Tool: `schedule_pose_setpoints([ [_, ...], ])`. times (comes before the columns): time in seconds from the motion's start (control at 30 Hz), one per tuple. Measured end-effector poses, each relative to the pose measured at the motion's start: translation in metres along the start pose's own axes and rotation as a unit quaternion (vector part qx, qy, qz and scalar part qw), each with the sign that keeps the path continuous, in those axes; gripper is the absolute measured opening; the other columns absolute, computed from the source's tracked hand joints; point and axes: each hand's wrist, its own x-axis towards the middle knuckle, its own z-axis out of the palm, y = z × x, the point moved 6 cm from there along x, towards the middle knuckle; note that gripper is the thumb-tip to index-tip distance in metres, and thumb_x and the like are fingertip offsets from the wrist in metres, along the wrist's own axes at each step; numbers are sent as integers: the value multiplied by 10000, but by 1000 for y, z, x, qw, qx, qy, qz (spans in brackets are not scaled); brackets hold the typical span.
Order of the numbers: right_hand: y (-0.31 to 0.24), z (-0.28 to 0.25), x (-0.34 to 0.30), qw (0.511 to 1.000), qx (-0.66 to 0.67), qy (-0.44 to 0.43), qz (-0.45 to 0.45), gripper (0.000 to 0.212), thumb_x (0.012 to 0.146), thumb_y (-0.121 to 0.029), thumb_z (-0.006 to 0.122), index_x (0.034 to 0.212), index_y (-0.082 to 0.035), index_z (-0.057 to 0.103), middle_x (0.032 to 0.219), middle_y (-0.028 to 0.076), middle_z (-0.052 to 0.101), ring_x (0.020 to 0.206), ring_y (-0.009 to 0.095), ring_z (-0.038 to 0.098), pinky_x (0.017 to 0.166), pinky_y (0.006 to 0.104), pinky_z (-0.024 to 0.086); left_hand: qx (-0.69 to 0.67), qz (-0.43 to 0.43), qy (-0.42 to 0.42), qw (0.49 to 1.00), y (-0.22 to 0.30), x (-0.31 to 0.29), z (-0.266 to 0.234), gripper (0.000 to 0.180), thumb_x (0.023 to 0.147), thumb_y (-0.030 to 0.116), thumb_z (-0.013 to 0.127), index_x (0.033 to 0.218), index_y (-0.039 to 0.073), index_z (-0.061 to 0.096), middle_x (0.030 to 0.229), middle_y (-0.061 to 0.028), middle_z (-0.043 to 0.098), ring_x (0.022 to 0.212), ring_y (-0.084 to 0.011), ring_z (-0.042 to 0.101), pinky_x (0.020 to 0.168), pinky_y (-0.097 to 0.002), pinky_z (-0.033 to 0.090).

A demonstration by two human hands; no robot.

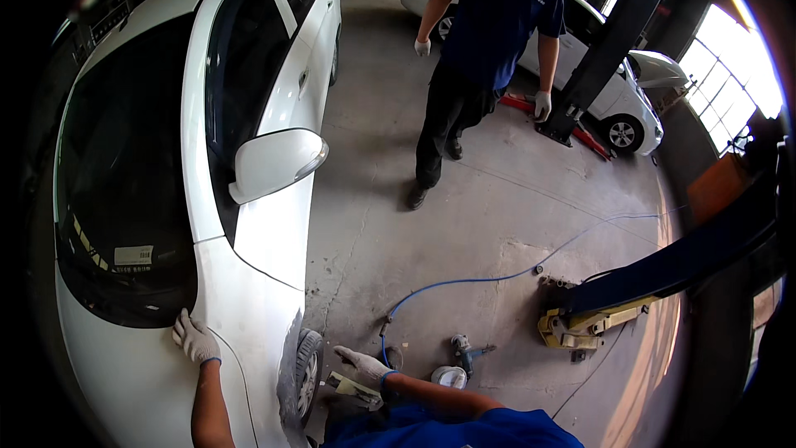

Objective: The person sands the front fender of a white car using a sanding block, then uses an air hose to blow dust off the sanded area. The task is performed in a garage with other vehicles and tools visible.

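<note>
My left hand (pixel 196 338), in a pale knitted glove, lies flat on the white car (pixel 124 357) where the hood meets the base of the windshield (pixel 124 199). Its fingers are stretched out and hold nothing. My right hand (pixel 363 362), gloved the same way, hangs in the air to the right of the front wheel (pixel 308 373), fingers extended toward the car, with nothing visible in it. The fender (pixel 257 315) above that wheel has a dull, uneven patch along its edge. A white side mirror (pixel 278 164) sticks out farther up.
A person (pixel 497 33) in dark clothes and gloves stands ahead. On the floor are a blue hose (pixel 464 280), a power tool (pixel 468 353) and a white tub (pixel 448 377). A lift post (pixel 680 257) with a yellow base rises at right. Another white car (pixel 609 99) stands behind.
</note>
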Motion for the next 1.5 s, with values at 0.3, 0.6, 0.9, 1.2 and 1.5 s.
schedule_pose_setpoints([
  [0.3, 25, -32, 12, 914, -188, -289, 214, 608, 958, -586, 478, 1095, -36, 698, 1071, 213, 697, 1021, 382, 654, 880, 448, 494, 10, 27, -19, 999, 3, 9, 6, 389, 953, 194, 461, 1324, 96, 524, 1327, -156, 501, 1241, -386, 432, 1049, -505, 370],
  [0.6, 52, -57, -24, 866, -241, -296, 323, 730, 933, -675, 414, 1007, -25, 737, 1005, 193, 713, 982, 350, 675, 881, 454, 496, 2, 24, -21, 999, 9, 7, 1, 393, 933, 161, 478, 1317, 92, 526, 1332, -156, 502, 1234, -387, 436, 1041, -502, 377],
  [0.9, 64, -59, -40, 866, -306, -223, 328, 671, 915, -633, 485, 1040, -20, 728, 1045, 200, 707, 1010, 348, 669, 924, 427, 487, -2, 6, -22, 1000, -2, 5, -2, 406, 915, 132, 494, 1317, 84, 516, 1318, -153, 501, 1240, -388, 424, 1045, -518, 367],
  [1.2, 84, -94, -58, 869, -203, -187, 411, 681, 874, -660, 500, 1149, -73, 708, 1174, 181, 684, 1092, 356, 643, 950, 434, 475, 6, 7, -20, 1000, 5, 5, 0, 395, 921, 130, 483, 1312, 90, 518, 1319, -148, 493, 1253, -378, 418, 1059, -509, 353],
  [1.5, 69, -100, -52, 861, -216, -159, 433, 698, 865, -671, 503, 1184, -78, 690, 1225, 193, 660, 1154, 357, 620, 961, 437, 473, 25, -12, -48, 998, 12, 4, -14, 417, 909, 140, 513, 1325, 103, 510, 1332, -144, 487, 1269, -363, 418, 1056, -492, 362],
])
